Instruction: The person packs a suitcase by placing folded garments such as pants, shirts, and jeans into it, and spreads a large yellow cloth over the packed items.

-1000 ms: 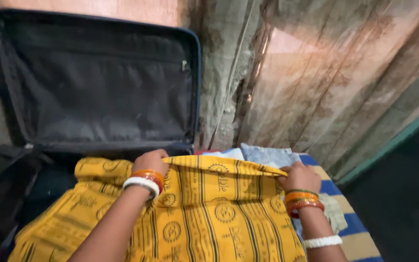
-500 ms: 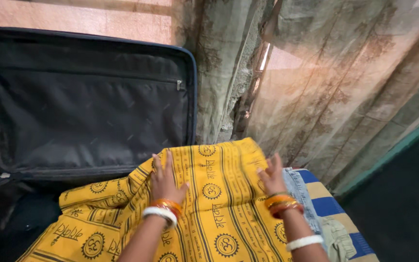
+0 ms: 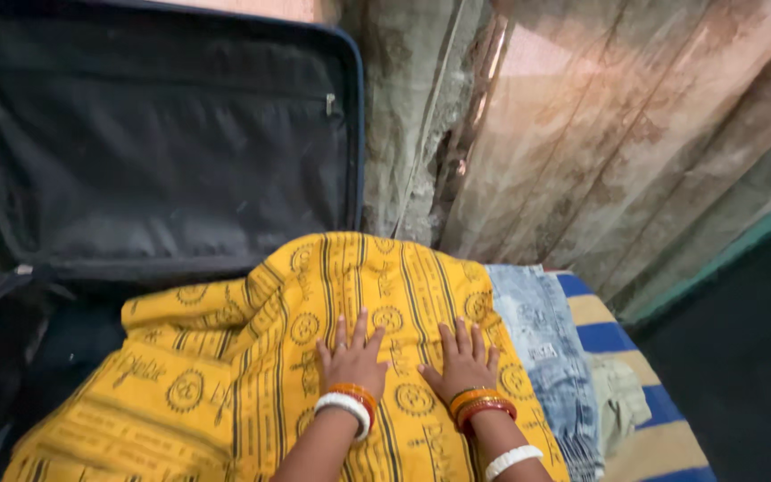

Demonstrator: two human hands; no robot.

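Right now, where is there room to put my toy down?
The striped mat is bare beside the jeans, toward the dark floor. The open suitcase lid shows bare lining. It is crowded in the middle: both hands, left and right, press flat on the yellow cloth.

Warm dim light, brightest upper right, perhaps daylight; dark corners; slight blur, mild edge distortion.
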